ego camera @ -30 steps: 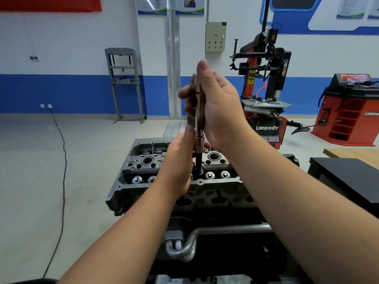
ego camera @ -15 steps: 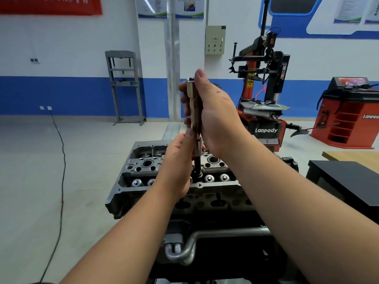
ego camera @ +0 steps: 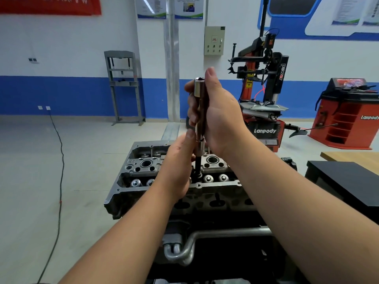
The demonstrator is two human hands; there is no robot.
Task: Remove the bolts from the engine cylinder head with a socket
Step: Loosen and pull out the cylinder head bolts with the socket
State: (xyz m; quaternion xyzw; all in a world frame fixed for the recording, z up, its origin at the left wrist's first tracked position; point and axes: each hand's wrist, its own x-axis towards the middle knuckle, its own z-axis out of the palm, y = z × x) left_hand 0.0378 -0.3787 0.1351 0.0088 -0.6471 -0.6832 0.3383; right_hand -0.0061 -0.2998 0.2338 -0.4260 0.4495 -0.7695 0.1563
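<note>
A long socket (ego camera: 200, 107) is held upright over the cyl. head (ego camera: 213, 162), approx. mid-length near its front edge, gripped by the R hand (ego camera: 217, 117). The dark bolt (ego camera: 198, 165) below it is pinched by the L hand (ego camera: 178, 167).

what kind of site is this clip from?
Most likely an auto repair training workshop: a bare engine cylinder head on a stand, a Lanpody tyre changer behind it, a red wheel balancer at right, and posters on the wall.

Red Lanpody tire changer (ego camera: 264, 111), red wheel balancer (ego camera: 348, 113), grey press frame (ego camera: 123, 87), floor cable (ego camera: 59, 160), black table (ego camera: 344, 181).
</note>
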